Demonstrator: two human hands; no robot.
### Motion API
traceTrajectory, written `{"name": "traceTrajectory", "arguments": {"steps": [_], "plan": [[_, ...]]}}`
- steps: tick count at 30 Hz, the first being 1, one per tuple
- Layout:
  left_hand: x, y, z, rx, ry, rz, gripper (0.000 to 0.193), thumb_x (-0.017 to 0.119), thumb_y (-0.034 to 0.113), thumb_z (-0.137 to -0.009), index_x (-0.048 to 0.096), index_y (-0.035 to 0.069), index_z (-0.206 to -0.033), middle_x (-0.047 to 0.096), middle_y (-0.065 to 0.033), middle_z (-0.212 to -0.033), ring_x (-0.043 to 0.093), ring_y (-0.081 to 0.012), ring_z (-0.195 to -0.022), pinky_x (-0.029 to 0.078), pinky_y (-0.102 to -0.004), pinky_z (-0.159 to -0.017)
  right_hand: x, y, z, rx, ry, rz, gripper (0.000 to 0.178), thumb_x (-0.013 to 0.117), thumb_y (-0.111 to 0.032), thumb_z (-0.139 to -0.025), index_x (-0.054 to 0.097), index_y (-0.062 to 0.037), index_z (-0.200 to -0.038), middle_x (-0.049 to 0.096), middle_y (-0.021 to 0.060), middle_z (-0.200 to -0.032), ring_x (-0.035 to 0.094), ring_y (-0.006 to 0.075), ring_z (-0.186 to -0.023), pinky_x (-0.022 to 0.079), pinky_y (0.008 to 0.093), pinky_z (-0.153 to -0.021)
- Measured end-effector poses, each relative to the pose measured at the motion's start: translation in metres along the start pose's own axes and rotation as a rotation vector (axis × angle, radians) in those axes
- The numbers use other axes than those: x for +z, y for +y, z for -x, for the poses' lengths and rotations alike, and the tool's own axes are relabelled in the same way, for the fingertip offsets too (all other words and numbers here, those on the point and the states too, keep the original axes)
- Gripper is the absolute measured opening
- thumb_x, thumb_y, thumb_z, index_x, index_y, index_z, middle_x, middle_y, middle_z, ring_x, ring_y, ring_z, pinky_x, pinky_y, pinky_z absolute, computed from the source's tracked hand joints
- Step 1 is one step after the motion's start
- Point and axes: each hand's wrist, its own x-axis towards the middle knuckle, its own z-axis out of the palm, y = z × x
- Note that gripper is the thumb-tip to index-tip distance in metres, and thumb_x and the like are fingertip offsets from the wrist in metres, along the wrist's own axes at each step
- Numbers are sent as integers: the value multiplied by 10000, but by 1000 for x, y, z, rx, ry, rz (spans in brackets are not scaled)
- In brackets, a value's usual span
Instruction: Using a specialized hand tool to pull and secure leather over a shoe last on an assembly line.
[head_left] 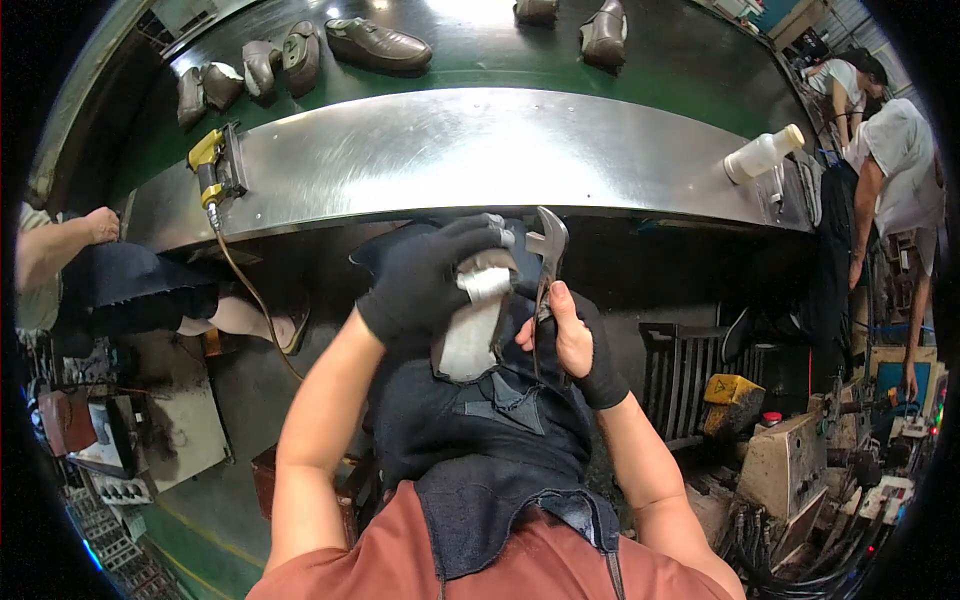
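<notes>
My left hand [430, 275], in a black glove and blurred, closes round the upper end of a shoe [470, 340] held over my lap. The shoe's pale grey underside faces up, and a white patch shows near the fingers. In my right hand [582, 345], in a black glove with bare thumb and fingertips, is a pair of lasting pincers [550, 250]. Its curved metal head points up beside my left fingers, with a knob toward the shoe; whether they touch I cannot tell. A dark apron [430, 420] lies under both hands.
A metal ledge [420, 150] borders a green conveyor [480, 75] carrying several brown shoes [380, 46]. On the ledge are a yellow nail gun [208, 165] with a hose and a white bottle [763, 154]. Co-workers are at left and right; a machine [785, 465] stands at lower right.
</notes>
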Motion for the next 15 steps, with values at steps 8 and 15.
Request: {"name": "traceTrajectory", "arguments": {"steps": [8, 15], "plan": [[-2, -58, -42, 117, -207, 179, 283, 645, 297, -924, 721, 46, -1028, 730, -114, -1032, 704, -252, -932, 545, -341, -858, 26, 16, 60, 189, -136, -73, 594, 333, -477, -1085, 592, 18, -1287, 706, 110, -1097, 633, 157, -953, 504, 316, -919], [27, -56, -18, -323, -89, 1000, 429, 450, 392, -1030, 678, 29, -1051, 695, -103, -1067, 665, -199, -983, 536, -337, -893, 15, 2, -14, 299, -303, -184, 478, 394, -453, -1071, 632, -39, -1074, 652, 35, -887, 597, 126, -797, 489, 285, -777]]}}
